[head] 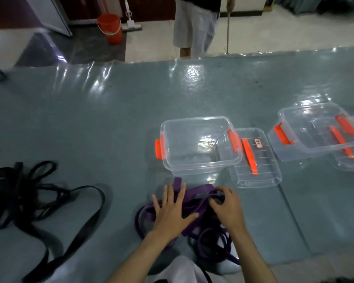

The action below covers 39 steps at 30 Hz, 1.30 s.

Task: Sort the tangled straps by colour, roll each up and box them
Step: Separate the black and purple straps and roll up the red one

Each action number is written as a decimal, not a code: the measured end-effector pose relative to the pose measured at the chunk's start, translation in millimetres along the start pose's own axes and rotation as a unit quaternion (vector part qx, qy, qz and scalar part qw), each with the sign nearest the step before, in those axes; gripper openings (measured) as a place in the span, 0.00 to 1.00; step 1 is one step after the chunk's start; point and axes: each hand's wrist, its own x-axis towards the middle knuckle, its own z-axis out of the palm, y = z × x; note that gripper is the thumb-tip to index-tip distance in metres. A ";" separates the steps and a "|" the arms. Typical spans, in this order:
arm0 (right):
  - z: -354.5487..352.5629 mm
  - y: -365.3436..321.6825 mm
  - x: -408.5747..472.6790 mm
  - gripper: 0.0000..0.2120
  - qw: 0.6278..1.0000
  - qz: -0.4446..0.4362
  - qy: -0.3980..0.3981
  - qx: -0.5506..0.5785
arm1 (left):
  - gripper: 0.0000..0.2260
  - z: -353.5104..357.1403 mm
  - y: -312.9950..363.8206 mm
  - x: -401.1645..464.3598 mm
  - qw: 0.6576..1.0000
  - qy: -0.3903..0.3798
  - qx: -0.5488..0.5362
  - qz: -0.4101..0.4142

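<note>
My left hand (172, 211) lies flat, fingers spread, on the purple straps (194, 203), a loose flat-webbing tangle on the worktop (110, 119) before the clear box (196, 144); my right hand (227, 205) pinches a loop, the tangle's near end hidden behind my arms

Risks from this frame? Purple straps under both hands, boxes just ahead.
1. The purple straps are loosely looped; the left hand lies flat on them while the right hand pinches a fold, so a roll may snag or slip loose.
2. Loops trail off the table edge near the body and could drag or catch.
3. The black straps sprawl close by; pulling purple leftward could re-tangle them.
</note>
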 end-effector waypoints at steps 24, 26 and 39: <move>30.5 -82.9 -100.6 0.12 0.952 -0.293 0.039 -0.076 | 0.25 -62.4 -96.4 -81.7 0.993 0.080 0.089 0.002; 48.0 -101.2 -108.3 0.12 0.945 -0.317 0.028 -0.078 | 0.24 -69.7 -117.0 -91.6 0.992 0.089 0.085 -0.032; 205.5 -205.6 -160.8 0.07 0.931 -0.312 -0.107 -0.158 | 0.23 -110.3 -303.4 -150.2 0.987 -0.019 0.090 -0.130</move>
